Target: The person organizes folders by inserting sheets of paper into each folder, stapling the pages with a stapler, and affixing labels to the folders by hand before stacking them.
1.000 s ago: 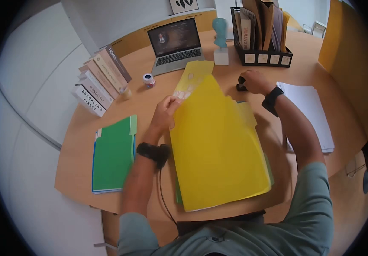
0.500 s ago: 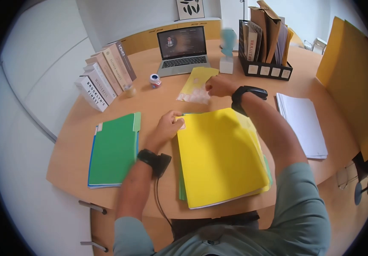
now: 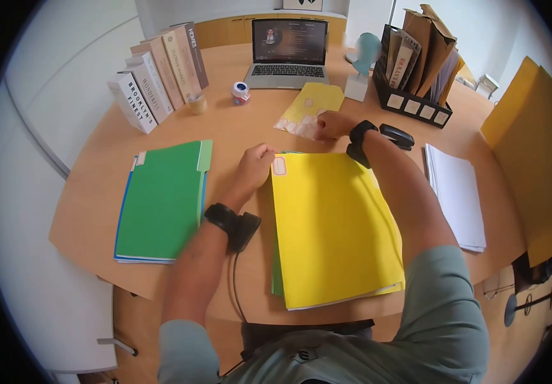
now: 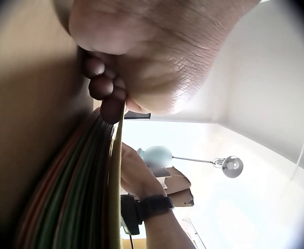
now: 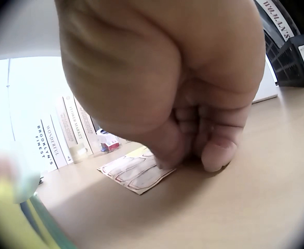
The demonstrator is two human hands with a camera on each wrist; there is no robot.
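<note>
At the top left corner of the yellow folder point(image 3: 337, 224), beside its small label point(image 3: 279, 166), my left hand point(image 3: 253, 168) pinches the edge. The left wrist view has the curled fingers of that hand point(image 4: 152, 52) at the edge of a folder stack point(image 4: 74, 192). My right hand point(image 3: 336, 125) is on the lower right edge of a yellow sheet of labels point(image 3: 308, 105). In the right wrist view, curled fingers of the right hand point(image 5: 162, 67) pinch at the edge of the label sheet point(image 5: 133, 174), which lies flat. A black stapler point(image 3: 396, 137) lies beside the right wrist.
Green folders point(image 3: 164, 198) lie at left, white papers point(image 3: 455, 198) at right. Behind are upright books point(image 3: 161, 77), a small jar point(image 3: 240, 93), a laptop point(image 3: 289, 70), a teal bust point(image 3: 367, 54) and a black file rack point(image 3: 417, 105). A yellow panel point(image 3: 528, 153) stands far right.
The yellow folder, raised before, now lies flat on the stack. My right hand has left the black stapler and moved left to the label sheet. My left hand remains at the folder's corner.
</note>
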